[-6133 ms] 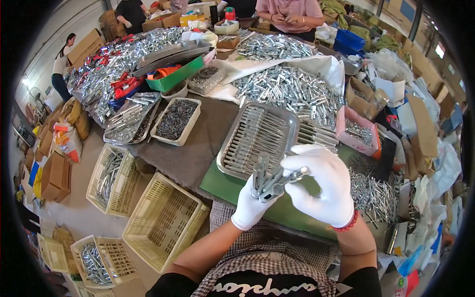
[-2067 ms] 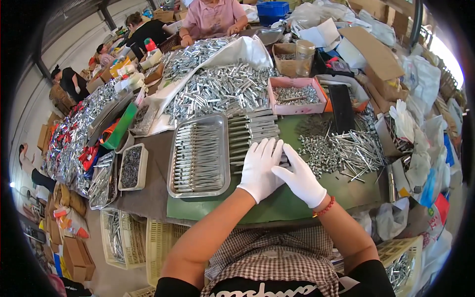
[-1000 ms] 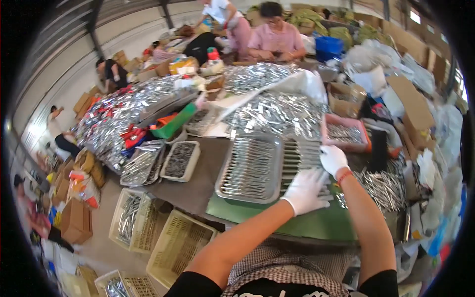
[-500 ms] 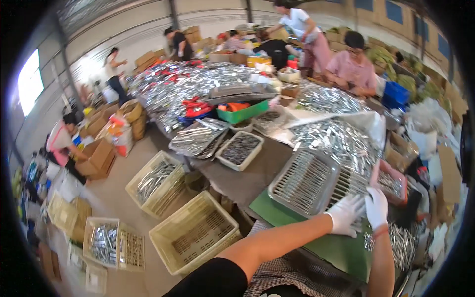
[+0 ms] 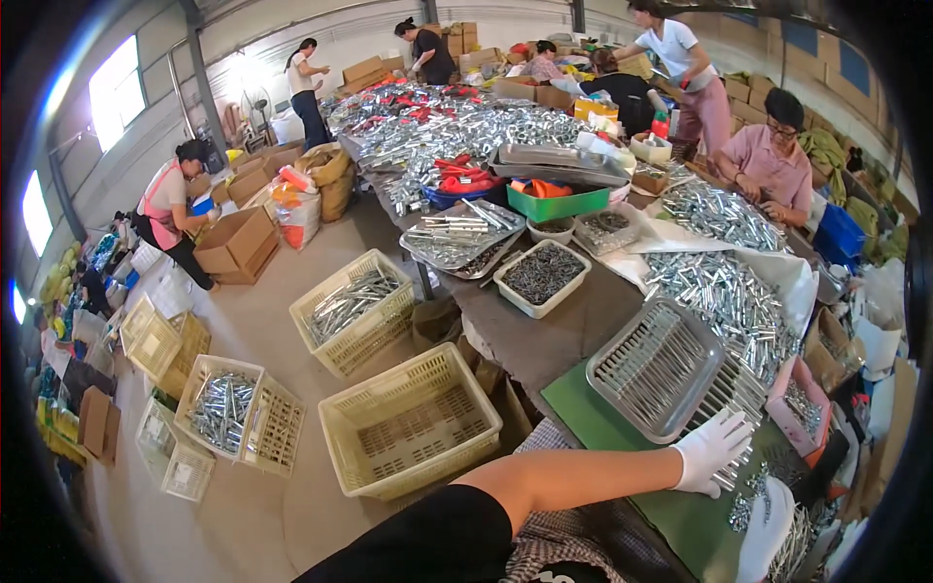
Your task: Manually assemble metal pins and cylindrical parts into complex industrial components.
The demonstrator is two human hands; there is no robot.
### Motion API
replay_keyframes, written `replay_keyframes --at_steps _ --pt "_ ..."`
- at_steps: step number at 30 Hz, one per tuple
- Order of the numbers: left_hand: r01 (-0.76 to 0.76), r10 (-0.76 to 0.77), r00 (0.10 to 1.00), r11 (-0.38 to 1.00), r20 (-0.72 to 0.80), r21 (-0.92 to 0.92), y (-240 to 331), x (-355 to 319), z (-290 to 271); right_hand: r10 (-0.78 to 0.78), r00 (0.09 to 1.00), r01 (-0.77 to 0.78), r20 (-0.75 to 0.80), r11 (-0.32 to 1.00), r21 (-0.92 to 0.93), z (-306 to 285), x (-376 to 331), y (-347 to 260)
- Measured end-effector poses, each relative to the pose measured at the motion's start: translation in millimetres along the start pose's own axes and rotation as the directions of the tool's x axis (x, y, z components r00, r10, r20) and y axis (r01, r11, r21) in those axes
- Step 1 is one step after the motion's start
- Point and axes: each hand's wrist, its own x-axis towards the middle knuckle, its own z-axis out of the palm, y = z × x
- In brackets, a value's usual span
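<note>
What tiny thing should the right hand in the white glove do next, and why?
Maybe the right hand should pinch up a few small metal parts, because it is right by them and the left hand lies spread on the row of rods.

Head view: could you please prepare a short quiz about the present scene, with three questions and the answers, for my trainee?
1. True or false: the left hand is inside the metal tray.
2. Which is nearest to the right hand?
A) the small silver parts
B) the blue bin
C) the green bin
3. Fill in: the open box above the right hand in the picture is ____ in colour.

Key:
1. False; it is on the metal rods beside the tray.
2. A
3. pink
</note>
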Motion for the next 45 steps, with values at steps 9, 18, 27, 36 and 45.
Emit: replay_keyframes --at_steps 9,18,27,36,45 --pt "-0.004 0.005 1.000 0.999 0.017 -0.033 -1 -28 -17 0.647 0.731 -0.677 -0.217 0.729 -0.104 -56 -140 5" --pt "-0.044 0.006 0.974 0.986 0.226 0.162 1 -7 -9 0.817 0.468 -0.866 -0.337 0.499 0.008 -87 -243 -36" --pt "-0.066 0.010 0.958 0.980 0.286 0.187 6 -7 -19 0.749 0.572 -0.768 -0.335 0.632 0.101 -72 -188 -47" --pt "-0.073 0.012 0.956 0.977 0.294 0.199 0 -14 -18 0.476 0.876 -0.387 -0.082 0.794 0.469 35 -17 -18" --pt "-0.001 -0.008 0.998 0.992 0.063 0.127 14 -39 -14 0.426 0.904 -0.411 -0.040 0.890 0.195 114 40 37"
